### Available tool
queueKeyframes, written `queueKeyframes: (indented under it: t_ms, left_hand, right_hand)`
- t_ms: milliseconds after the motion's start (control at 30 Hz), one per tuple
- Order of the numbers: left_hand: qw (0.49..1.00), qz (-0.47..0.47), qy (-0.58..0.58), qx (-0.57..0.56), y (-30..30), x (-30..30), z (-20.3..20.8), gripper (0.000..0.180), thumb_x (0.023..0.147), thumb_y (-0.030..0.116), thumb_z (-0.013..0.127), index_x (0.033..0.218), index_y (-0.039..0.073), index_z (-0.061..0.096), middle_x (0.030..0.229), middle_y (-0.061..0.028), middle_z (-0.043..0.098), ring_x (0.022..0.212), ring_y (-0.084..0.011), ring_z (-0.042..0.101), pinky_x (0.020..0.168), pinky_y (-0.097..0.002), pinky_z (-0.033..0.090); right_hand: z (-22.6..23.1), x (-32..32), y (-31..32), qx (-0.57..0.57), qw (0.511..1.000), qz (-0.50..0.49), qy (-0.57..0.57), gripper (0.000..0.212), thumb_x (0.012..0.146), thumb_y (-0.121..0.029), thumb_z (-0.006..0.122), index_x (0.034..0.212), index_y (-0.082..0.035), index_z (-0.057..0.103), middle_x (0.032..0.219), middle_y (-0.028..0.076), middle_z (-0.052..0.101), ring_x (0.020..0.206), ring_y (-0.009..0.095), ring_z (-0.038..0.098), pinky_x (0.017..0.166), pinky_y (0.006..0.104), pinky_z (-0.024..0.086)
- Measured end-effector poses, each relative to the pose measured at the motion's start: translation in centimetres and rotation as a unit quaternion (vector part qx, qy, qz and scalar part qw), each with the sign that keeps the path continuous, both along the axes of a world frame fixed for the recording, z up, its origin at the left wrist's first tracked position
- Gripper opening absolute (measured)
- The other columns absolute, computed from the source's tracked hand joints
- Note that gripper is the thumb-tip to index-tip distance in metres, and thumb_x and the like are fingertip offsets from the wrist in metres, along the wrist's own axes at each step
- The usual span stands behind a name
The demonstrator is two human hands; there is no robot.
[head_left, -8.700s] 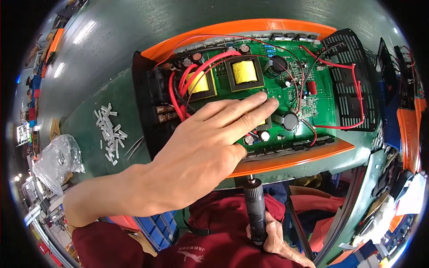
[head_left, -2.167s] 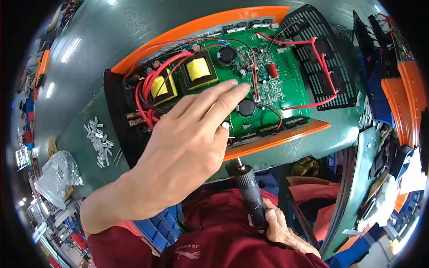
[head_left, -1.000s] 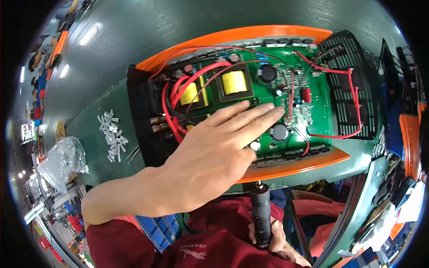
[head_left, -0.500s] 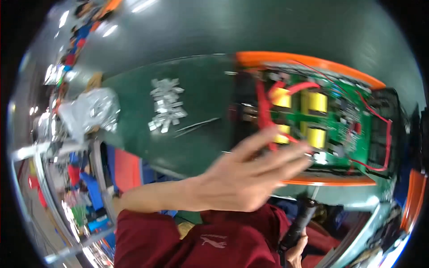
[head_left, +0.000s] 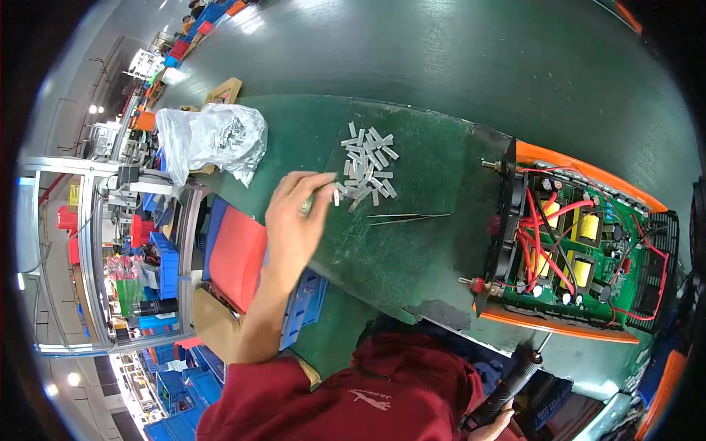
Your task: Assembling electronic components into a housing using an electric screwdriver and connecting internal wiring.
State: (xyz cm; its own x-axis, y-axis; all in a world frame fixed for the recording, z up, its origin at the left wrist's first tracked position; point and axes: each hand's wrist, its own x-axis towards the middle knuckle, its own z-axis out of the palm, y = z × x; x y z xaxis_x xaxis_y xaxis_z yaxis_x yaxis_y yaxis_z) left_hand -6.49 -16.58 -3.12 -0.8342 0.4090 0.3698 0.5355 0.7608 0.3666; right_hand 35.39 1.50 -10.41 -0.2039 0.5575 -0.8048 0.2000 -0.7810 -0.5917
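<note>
My left hand [head_left: 296, 213] is over the green work surface, at the near left edge of a loose pile of small silvery metal strips [head_left: 368, 165]. Its thumb and forefinger are a little apart, and no strip shows clearly between them. Low on the right, my right hand [head_left: 498, 425] is wrapped round a black powered screwdriver [head_left: 507, 389], whose thin bit points up toward the device. Partly cut off by the tool and the lower edge, that hand shows only in part. The open orange-framed device [head_left: 559, 334] holds a green circuit board [head_left: 618, 275], yellow-wrapped transformers [head_left: 587, 226] and red wires.
Metal tweezers [head_left: 408, 217] lie between the strips and the device. A clear plastic bag [head_left: 220, 140] with small parts stands at the left, a cardboard box [head_left: 225, 91] behind it. Below are a red bin [head_left: 237, 257] and blue bins [head_left: 303, 309] beside a metal frame [head_left: 92, 242].
My left hand has moved left, from over the device to the metal strips. The view has shifted, so the device sits farther right. My right hand still holds the screwdriver low down.
</note>
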Motion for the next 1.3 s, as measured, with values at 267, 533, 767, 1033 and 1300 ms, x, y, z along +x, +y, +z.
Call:
queueKeyframes:
  t_ms: [267, 533, 767, 1033, 1300]
  left_hand:
    - [0.999, 0.016, -0.048, 0.011, -0.8, 0.0, -3.2, 0.019, 0.086, 0.009, 0.080, 0.104, 0.003, 0.078, 0.099, -0.0107, 0.069, 0.085, -0.0210, 0.067, 0.078, -0.0295, 0.052]
    - [0.995, -0.003, -0.099, 0.007, -2.7, -1.2, -1.2, 0.010, 0.097, 0.010, 0.069, 0.101, 0.001, 0.068, 0.101, -0.0061, 0.067, 0.090, -0.0139, 0.062, 0.085, -0.0278, 0.050]
    - [0.921, -0.356, -0.127, 0.094, 9.8, 6.0, 5.3, 0.016, 0.092, 0.000, 0.071, 0.107, 0.002, 0.065, 0.105, -0.0133, 0.072, 0.094, -0.0189, 0.068, 0.086, -0.0317, 0.053]
    - [0.845, -0.535, -0.006, -0.025, 19.2, 8.8, 3.6, 0.016, 0.076, 0.003, 0.077, 0.090, 0.005, 0.070, 0.095, -0.0060, 0.069, 0.080, -0.0267, 0.065, 0.072, -0.0389, 0.052]
    - [0.819, -0.567, 0.013, -0.088, 22.0, 9.1, 2.6, 0.014, 0.072, 0.005, 0.072, 0.073, -0.004, 0.062, 0.142, -0.0175, 0.058, 0.127, -0.0329, 0.057, 0.100, -0.0437, 0.049]
  right_hand:
    - [-1.7, 1.6, 0.1, 0.162, 0.975, 0.148, 0.028, 0.079, 0.097, -0.072, 0.031, 0.127, -0.002, 0.054, 0.071, 0.005, 0.061, 0.056, 0.015, 0.057, 0.050, 0.0281, 0.046]
    - [0.6, 0.3, 1.2, 0.195, 0.924, 0.321, 0.069, 0.067, 0.107, -0.055, 0.021, 0.122, -0.001, 0.059, 0.077, 0.005, 0.065, 0.063, 0.014, 0.058, 0.060, 0.0321, 0.046]
    - [0.8, 0.4, 0.7, 0.265, 0.898, 0.343, 0.073, 0.075, 0.108, -0.059, 0.025, 0.143, 0.002, 0.047, 0.082, 0.006, 0.066, 0.066, 0.014, 0.058, 0.062, 0.0312, 0.046]
    - [2.5, -0.9, 1.2, 0.238, 0.899, 0.366, 0.029, 0.076, 0.107, -0.061, 0.024, 0.144, 0.000, 0.048, 0.081, 0.007, 0.066, 0.066, 0.014, 0.058, 0.063, 0.0309, 0.046]
    - [3.2, -1.3, 2.0, 0.137, 0.919, 0.362, 0.079, 0.077, 0.106, -0.064, 0.026, 0.141, 0.000, 0.049, 0.081, 0.006, 0.066, 0.064, 0.012, 0.056, 0.060, 0.0281, 0.044]
